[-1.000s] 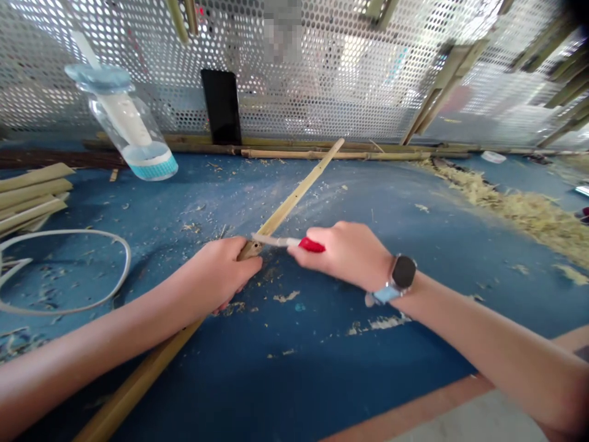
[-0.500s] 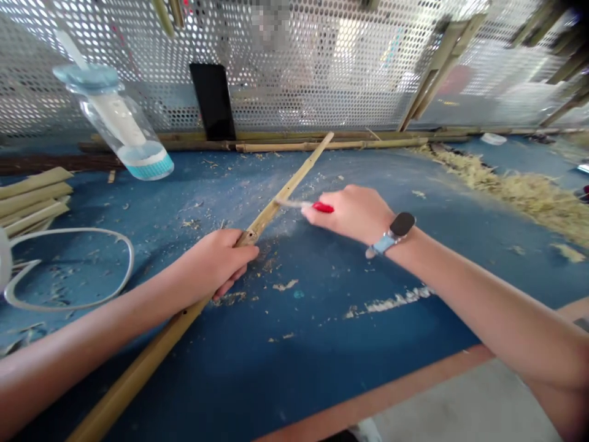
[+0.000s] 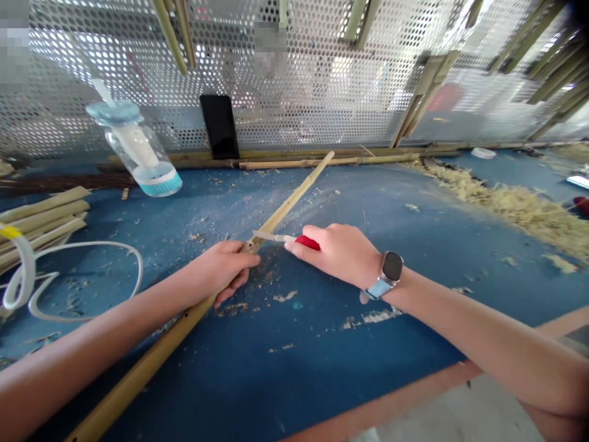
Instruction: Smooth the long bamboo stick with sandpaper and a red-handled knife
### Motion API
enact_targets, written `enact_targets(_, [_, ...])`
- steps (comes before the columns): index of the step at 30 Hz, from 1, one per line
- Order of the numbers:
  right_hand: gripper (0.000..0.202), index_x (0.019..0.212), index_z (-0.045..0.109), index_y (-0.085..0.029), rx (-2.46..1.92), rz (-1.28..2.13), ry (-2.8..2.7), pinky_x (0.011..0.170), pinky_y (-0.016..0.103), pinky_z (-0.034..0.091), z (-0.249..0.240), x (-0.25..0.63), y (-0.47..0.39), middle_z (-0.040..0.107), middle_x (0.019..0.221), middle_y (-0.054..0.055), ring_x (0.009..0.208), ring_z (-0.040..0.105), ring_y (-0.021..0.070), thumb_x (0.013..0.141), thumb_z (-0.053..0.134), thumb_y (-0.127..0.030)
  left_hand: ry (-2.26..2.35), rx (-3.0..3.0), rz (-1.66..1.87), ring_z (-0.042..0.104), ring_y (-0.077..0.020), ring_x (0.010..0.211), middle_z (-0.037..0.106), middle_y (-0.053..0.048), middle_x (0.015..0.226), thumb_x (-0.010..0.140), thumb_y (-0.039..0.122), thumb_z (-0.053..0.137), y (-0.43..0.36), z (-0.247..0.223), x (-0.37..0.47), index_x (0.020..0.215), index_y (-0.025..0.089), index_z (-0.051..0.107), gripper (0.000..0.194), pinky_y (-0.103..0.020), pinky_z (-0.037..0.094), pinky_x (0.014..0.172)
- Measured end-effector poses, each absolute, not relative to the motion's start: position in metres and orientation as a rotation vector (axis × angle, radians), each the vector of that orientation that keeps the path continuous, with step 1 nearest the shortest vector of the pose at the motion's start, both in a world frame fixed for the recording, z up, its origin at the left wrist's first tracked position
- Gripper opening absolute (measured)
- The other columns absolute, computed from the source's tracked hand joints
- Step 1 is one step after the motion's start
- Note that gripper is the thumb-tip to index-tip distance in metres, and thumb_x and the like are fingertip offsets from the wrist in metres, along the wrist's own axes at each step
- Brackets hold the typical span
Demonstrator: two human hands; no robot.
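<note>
My left hand [image 3: 227, 267] is wrapped round a long bamboo strip [image 3: 293, 199], which runs slantwise from the lower left up towards the mesh. In my right hand [image 3: 338, 250] is a knife [image 3: 307, 242] with a red handle, gripped in a closed fist. Its blade lies across the bamboo just beyond my left fingers, apparently touching the surface. Small dark holes mark the strip. A watch with a light blue band [image 3: 391, 268] is on my right wrist.
A blue table [image 3: 294, 393] carries scattered shavings. A clear bottle [image 3: 147, 150] and a black phone [image 3: 219, 127] stand at the perforated metal screen [image 3: 294, 110]. Bamboo slats [image 3: 43, 215] and a white cable [image 3: 138, 258] lie left; a shavings heap [image 3: 519, 205] lies right.
My right hand has drawn the knife back along the bamboo, closer to my left hand. The left hand keeps its hold. The camera view has tilted up slightly.
</note>
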State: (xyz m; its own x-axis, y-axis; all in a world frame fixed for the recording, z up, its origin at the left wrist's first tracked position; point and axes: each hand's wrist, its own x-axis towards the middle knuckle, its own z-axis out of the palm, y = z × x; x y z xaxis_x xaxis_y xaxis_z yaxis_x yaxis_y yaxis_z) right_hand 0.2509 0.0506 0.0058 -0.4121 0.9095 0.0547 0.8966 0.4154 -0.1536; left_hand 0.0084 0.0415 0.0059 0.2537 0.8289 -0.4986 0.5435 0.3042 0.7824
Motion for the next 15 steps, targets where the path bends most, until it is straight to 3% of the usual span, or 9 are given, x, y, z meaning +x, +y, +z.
enact_targets(6, [0.067,0.08,0.048,-0.024,-1.567,0.303,-2.494,0.051,0.029,0.02,0.002,0.255,0.046,0.046,0.053,-0.003,0.047,0.037,0.0126,0.102,0.015,-0.078,1.332,1.281,0.369,0.038,-0.0079,0.022,0.048,0.006,0.047,0.093,0.036,0.054,0.042,0.003,0.004,0.059,0.023,0.047,0.037,-0.02,0.03,0.025])
enact_targets(11, [0.068,0.079,0.045,-0.024,-1.507,0.406,-2.486,0.05,0.029,0.02,-0.001,0.254,0.046,0.044,0.051,-0.004,0.044,0.038,0.012,0.099,0.016,-0.082,1.254,1.237,0.387,0.041,-0.0065,0.027,0.051,0.007,0.054,0.093,0.046,0.06,0.044,0.006,-0.002,0.07,0.023,0.051,0.033,-0.018,0.034,0.028])
enact_targets(15, [0.068,0.077,0.046,-0.024,-1.561,0.361,-2.416,0.05,0.029,0.021,-0.005,0.261,0.059,0.045,0.05,-0.003,0.043,0.039,0.0123,0.097,0.02,-0.083,1.223,1.191,0.365,0.043,-0.0061,0.031,0.058,0.008,0.063,0.098,0.057,0.053,0.043,0.013,-0.002,0.095,0.024,0.062,0.034,-0.017,0.039,0.029])
